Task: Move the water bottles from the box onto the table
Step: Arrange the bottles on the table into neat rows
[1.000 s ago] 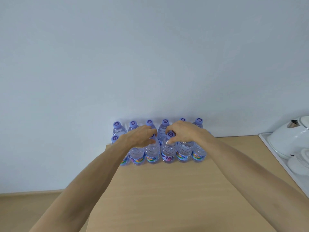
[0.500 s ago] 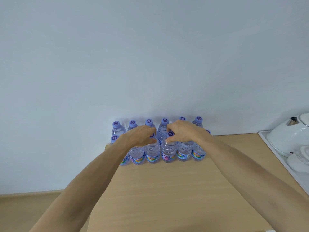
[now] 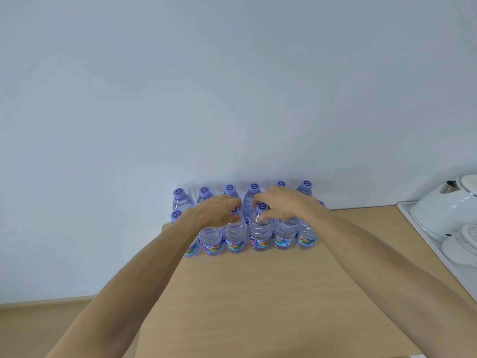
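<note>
Standing in two rows at the far tabletop (image 3: 258,293) edge, the bottles (image 3: 260,233) look full, hence weighty, thin-walled and slick; both hands, left (image 3: 214,211) and right (image 3: 282,204), pinch the necks of two near-row bottles, the firmest hold.

No legible wording is showing. Each purple cap (image 3: 179,193) on the water bottles (image 3: 235,235) is displaying a darker spiral mark resembling a "9" or "G". The rainbow-coloured labels (image 3: 281,240) are carrying print too blurred to read.
</note>
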### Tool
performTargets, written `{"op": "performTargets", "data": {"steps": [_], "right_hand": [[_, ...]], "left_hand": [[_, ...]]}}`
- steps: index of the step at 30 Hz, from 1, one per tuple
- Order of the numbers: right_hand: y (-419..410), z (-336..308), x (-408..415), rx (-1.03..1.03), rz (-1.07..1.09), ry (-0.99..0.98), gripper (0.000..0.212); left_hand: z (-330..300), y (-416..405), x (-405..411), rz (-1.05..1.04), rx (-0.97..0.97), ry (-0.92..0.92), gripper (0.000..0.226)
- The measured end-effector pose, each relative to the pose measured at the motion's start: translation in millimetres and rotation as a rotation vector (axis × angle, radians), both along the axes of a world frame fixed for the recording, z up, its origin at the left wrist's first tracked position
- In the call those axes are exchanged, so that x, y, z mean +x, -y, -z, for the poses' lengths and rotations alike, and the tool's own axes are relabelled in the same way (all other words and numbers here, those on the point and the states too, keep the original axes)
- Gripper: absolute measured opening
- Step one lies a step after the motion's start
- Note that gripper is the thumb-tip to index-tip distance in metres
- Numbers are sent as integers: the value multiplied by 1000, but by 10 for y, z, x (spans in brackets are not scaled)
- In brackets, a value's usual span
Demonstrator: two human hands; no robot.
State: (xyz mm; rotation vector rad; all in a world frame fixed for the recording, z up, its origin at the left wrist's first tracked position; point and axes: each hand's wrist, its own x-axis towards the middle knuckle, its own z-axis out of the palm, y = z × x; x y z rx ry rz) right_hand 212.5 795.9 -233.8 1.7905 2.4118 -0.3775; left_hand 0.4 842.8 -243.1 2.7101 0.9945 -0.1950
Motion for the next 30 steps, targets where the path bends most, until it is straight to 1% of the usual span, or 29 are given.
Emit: {"op": "performTargets", "data": {"steps": [8,13,19,22,23,25,27,30], "right_hand": [[12,15,11,-10,-22,-12,33],[-9,46,-15,-17,-42,-46,34],[-23,90,47,-18,-12,-91,36],[-33,75,78,-52,4,-135,43],[-38,56,110,-72,25,-164,48],[-35,4,222,-93,86,-243,52],[-15,-30,389,-60,137,-296,43],[48,-41,678,5,189,-277,33]], "left_hand": [[4,-38,13,25,-4,-18,17],[64,-112,11,-3,-13,-22,20],[106,-140,28,-25,-21,-23,23],[88,-137,28,-16,-21,-37,22],[85,-137,26,1,5,-40,25],[76,-135,33,32,110,-14,42],[52,-124,89,59,196,63,53],[6,-58,314,140,242,165,53]]}}
